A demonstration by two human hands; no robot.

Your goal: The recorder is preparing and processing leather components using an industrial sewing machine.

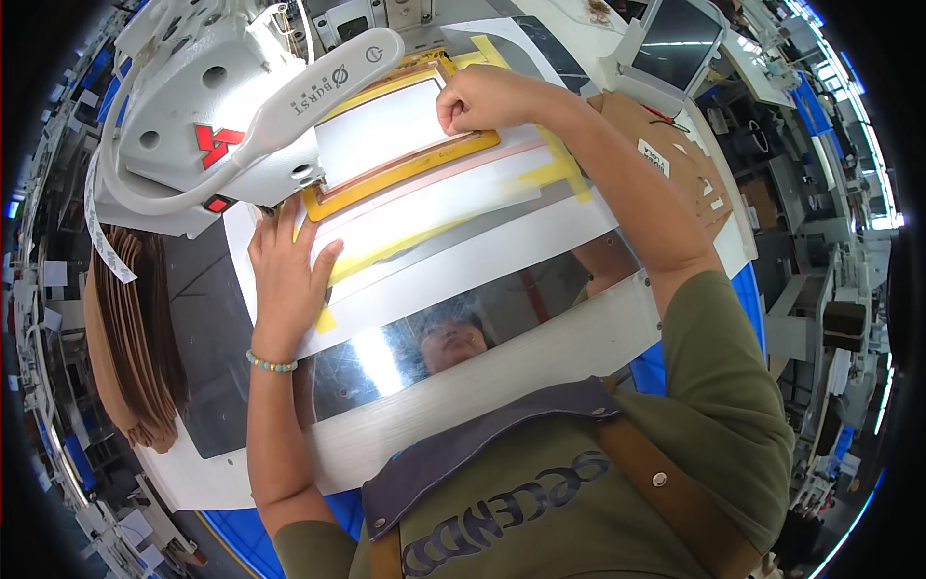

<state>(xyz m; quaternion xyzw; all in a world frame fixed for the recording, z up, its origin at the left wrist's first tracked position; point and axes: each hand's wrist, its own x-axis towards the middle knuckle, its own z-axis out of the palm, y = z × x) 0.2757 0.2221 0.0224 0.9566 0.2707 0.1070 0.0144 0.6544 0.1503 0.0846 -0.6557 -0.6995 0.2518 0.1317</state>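
A yellow rectangular frame [410, 171] with a brown inner border lies under the head of a white sewing machine [188, 101]. White material [371, 130] fills its opening. My left hand [287, 270] rests flat, fingers spread, beside the frame's near left corner; the fingertips are partly hidden by the machine. My right hand [475, 99] is closed, its fingers curled down at the frame's right end. Whatever those fingers pinch, if anything, is hidden. Below the frame lies a large white sheet [473, 253] with strips of yellow tape [405, 241].
A long-handled lamp [318, 92] reaches over the frame. Folded brown pieces [130, 338] hang at the left. Along the table's front runs a shiny metal plate [386, 372]. On the right are a brown sheet [675, 159], a red-handled tool [667, 122] and a screen [675, 43].
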